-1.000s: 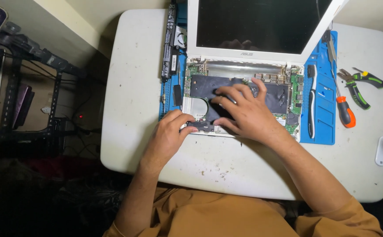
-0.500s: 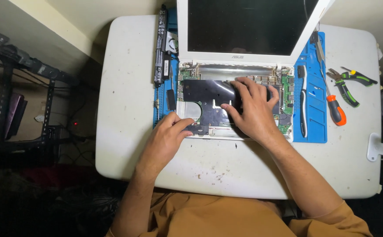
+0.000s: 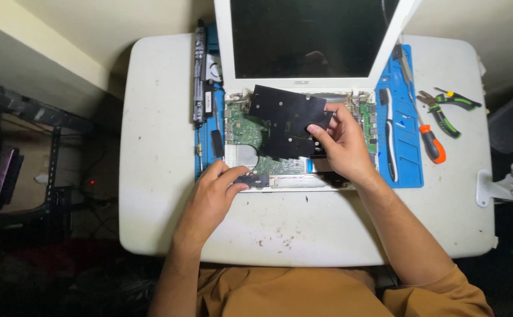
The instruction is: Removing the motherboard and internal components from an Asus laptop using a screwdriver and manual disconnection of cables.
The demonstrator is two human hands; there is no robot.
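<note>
I see the black insulating sheet raised off the opened laptop base, tilted up in the upper middle of the frame just below the white-framed screen. My right hand pinches the sheet's right edge, thumb over the top and fingers closed beneath it. With the sheet up, the green circuit board shows at the left of the base.

My left hand rests at the base's front left edge, its fingertips curled down on a small dark part and pressing rather than lifting, as far as I can tell.

I judge the step in hand to be peeling this cover clear of the board. The next move calls for a slow, even lift, with the base held down so that nothing under the sheet catches.

Outward, the blue work mat lies under the laptop, with a long dark strip at the left. An orange-handled screwdriver and green-handled pliers lie at the right on the white table.
</note>
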